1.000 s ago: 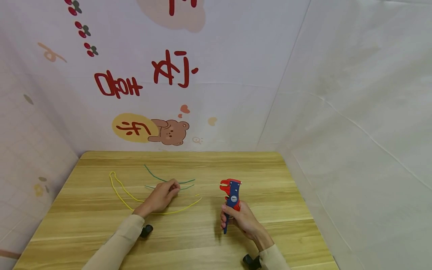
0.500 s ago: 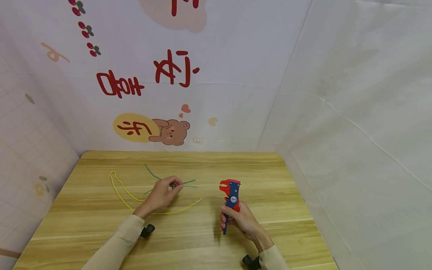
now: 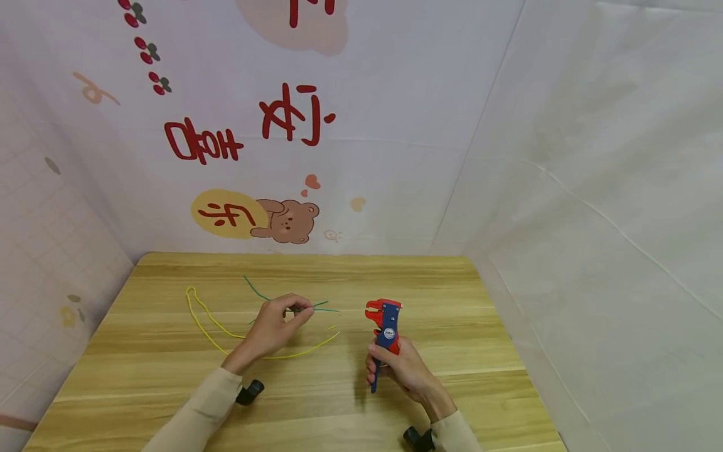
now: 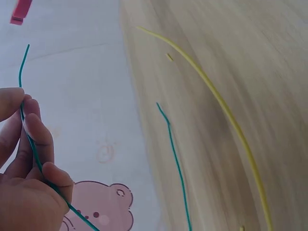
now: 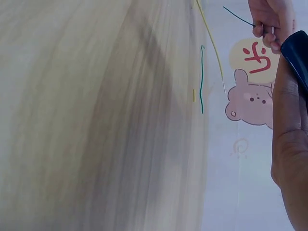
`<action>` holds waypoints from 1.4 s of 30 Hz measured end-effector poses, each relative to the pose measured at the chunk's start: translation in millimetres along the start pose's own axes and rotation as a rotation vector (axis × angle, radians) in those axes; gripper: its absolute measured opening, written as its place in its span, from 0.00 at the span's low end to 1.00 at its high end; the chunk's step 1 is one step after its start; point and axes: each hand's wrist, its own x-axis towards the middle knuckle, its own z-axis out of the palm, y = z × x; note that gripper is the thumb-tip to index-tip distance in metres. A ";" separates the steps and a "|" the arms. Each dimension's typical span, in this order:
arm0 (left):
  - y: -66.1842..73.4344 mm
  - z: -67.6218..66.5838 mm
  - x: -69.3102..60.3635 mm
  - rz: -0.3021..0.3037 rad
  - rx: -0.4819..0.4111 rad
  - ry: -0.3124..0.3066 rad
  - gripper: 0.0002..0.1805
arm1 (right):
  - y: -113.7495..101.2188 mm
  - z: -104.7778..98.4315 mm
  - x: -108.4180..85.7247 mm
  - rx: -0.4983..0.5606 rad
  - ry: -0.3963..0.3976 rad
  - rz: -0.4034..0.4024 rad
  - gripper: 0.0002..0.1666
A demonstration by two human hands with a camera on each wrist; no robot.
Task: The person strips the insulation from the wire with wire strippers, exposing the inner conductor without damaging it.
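Well, both hands were busy over the table [image 3: 452, 333]! Over on the left, the left hand [image 3: 275, 328] had a green wire [image 4: 34, 153] pinched between thumb and forefinger, no gap left there, its other fingers bent along the strand. And look at that line: a short end poked out past the fingertips, aimed at the tool, while the rest ran down across the hand.

Across to the right, the right hand [image 3: 408, 371] was wrapped firmly round the handles of a red and blue wire stripper [image 3: 390, 326], head up, jaws parted and facing the left hand. Between wire tip and jaws, clear space; the two were not touching!

Down on the wood, beside the left hand, lay a second green wire [image 4: 180, 175], kinked near its end. Nearer the person came a long yellow wire [image 3: 294, 356], bent back in a narrow loop at the far left and passing under the left forearm, its right tip thin and pale. Just off that tip sat a tiny yellow piece [image 3: 331, 327]. And behind it all, a printed bear [image 3: 290, 221] looked on from the white wall covering [image 3: 395, 169].
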 end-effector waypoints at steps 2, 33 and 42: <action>4.5 -0.9 -0.8 -0.004 -0.007 0.011 0.03 | -1.6 0.6 1.2 0.003 -0.007 0.000 0.12; 30.8 -10.9 -3.9 -0.005 -0.003 0.111 0.05 | -10.2 20.9 22.4 0.007 -0.086 -0.034 0.11; 37.8 -14.1 -5.3 0.003 -0.004 0.127 0.04 | -12.1 28.2 26.3 0.000 -0.109 -0.049 0.07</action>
